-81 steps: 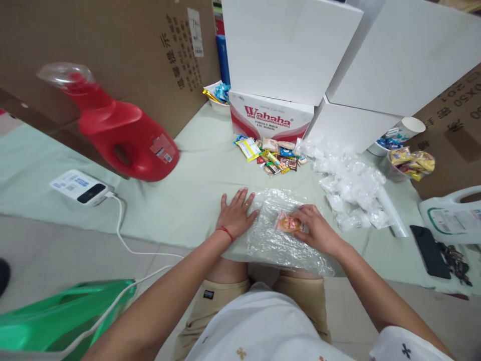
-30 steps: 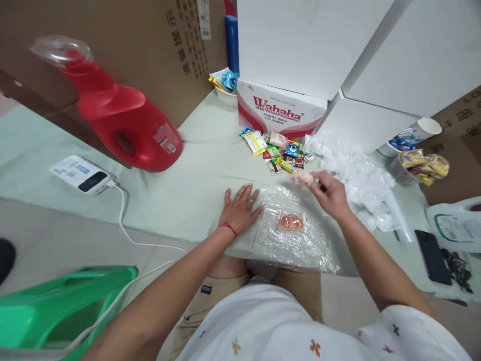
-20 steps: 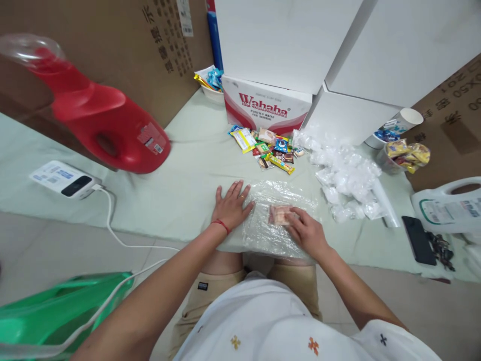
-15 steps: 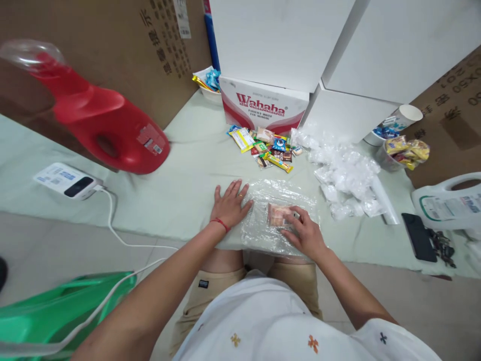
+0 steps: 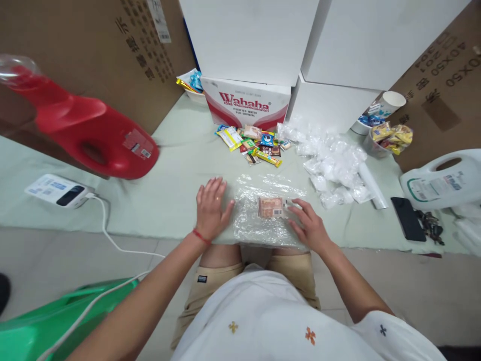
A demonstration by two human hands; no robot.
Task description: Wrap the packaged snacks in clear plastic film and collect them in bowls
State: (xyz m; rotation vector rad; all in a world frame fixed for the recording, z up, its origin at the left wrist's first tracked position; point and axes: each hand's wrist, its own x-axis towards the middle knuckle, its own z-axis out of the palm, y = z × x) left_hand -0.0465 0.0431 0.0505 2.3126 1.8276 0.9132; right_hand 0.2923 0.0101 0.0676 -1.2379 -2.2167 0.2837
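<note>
A small wrapped snack [image 5: 271,207], pinkish-brown with a barcode at one corner, lies on a spread sheet of clear plastic film [image 5: 255,230]. The film rests on the pale green tablecloth in front of me. To the left of the film, my left hand [image 5: 212,208] is laid on the cloth with its fingers out, a red cord at the wrist. My right hand [image 5: 310,223] is over the film's right side, fingers apart and holding nothing, just right of the snack. Behind the film sits a heap of assorted wrapped snacks [image 5: 251,143].
Bunched clear plastic packets [image 5: 334,160] and a white roll [image 5: 372,185] lie right of the snacks. A Wahaha carton [image 5: 246,103] stands behind. Left are a red jug [image 5: 101,130] and a white device [image 5: 56,190] with a cable; right, a phone [image 5: 408,218], keys [image 5: 430,228] and a white jug [image 5: 443,180].
My right hand has drawn off the snack to its right, uncovering the barcode. My left hand has shifted left, away from the film. The view has turned slightly.
</note>
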